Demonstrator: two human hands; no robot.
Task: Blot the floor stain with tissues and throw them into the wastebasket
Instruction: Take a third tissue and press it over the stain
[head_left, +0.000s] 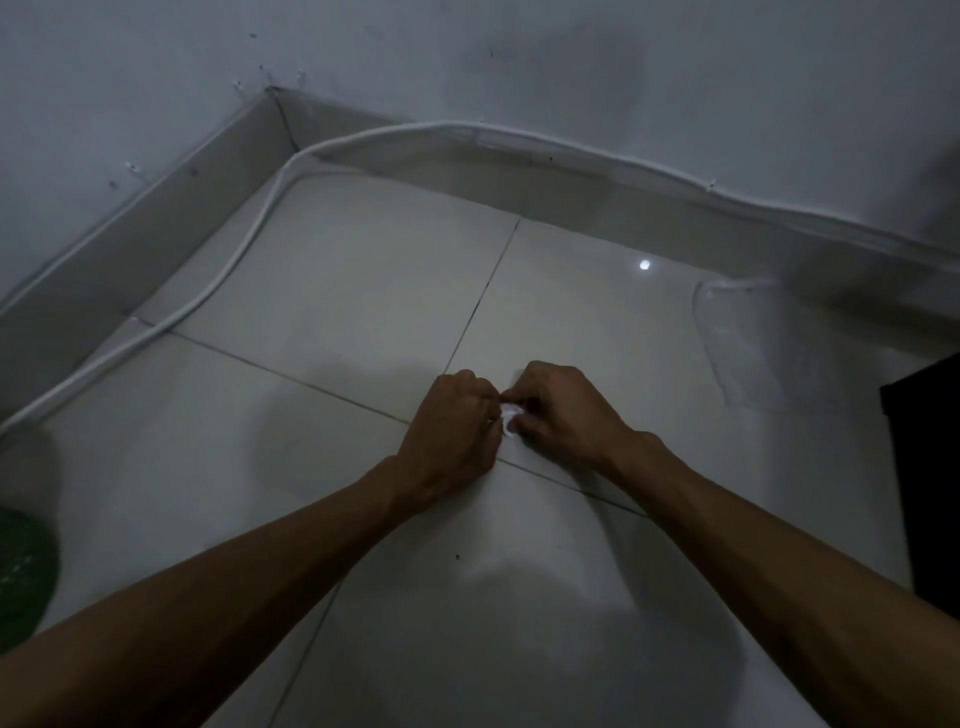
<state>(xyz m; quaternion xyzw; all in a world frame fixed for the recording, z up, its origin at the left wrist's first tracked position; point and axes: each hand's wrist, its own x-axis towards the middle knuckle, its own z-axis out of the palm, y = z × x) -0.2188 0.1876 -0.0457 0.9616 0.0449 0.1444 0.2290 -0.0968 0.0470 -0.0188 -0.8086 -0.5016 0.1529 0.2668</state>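
Head: tissue (509, 415) pinched between both grips.

Tissue (508, 415) between both hands over the floor (363, 291) (cable (249, 244) behind, along the wall (571, 62))

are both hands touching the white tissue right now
Touching. The head view shows the left hand and right hand meeting over the crumpled tissue, with fingertips of both curled onto the white wad and no gap visible.

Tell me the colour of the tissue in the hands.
White tissue, seen in the head view.
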